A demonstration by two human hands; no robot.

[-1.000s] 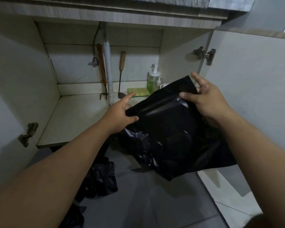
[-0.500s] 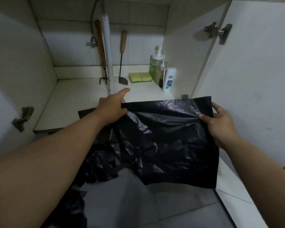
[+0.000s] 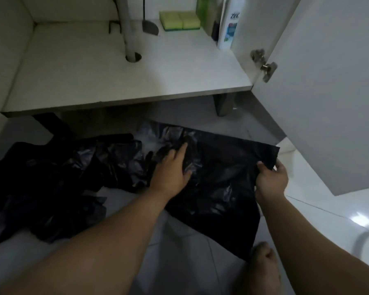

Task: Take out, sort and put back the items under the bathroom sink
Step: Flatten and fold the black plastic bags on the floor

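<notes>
A black plastic bag (image 3: pixel 222 179) lies spread on the grey floor tiles in front of the open sink cabinet. My left hand (image 3: pixel 172 167) presses flat on its left part, fingers straight. My right hand (image 3: pixel 271 177) pinches the bag's right edge near its upper corner. More crumpled black bags (image 3: pixel 51 179) lie in a heap on the floor to the left. On the cabinet shelf (image 3: pixel 94 71) stand two yellow-green sponges (image 3: pixel 179 20), a green bottle (image 3: pixel 205 11) and a white bottle (image 3: pixel 229 26) at the back right.
A grey drain pipe (image 3: pixel 128 28) passes through a hole in the shelf. A metal scraper blade (image 3: pixel 150 27) rests beside it. The open cabinet door (image 3: pixel 328 92) with its hinge (image 3: pixel 263 64) stands to the right. A bare foot (image 3: pixel 262 265) is at the bottom.
The bag, held up in the air before, has come down onto the floor. My left hand went from gripping its top edge to pressing flat on it. The view tilted downward.
</notes>
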